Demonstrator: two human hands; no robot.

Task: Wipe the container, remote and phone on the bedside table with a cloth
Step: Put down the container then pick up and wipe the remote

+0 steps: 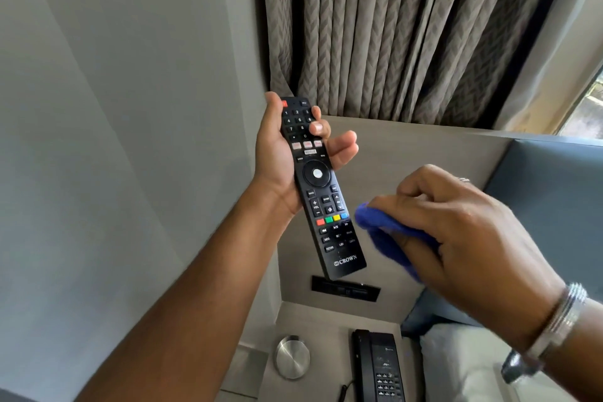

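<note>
Left hand [277,157] grip holding remote [321,188] above desk [313,316]; right hand [463,225] grip bunching blue cloth [388,235] just right of it. Loose top-end hold, probably; wipe pressure could tip remote down.
</note>
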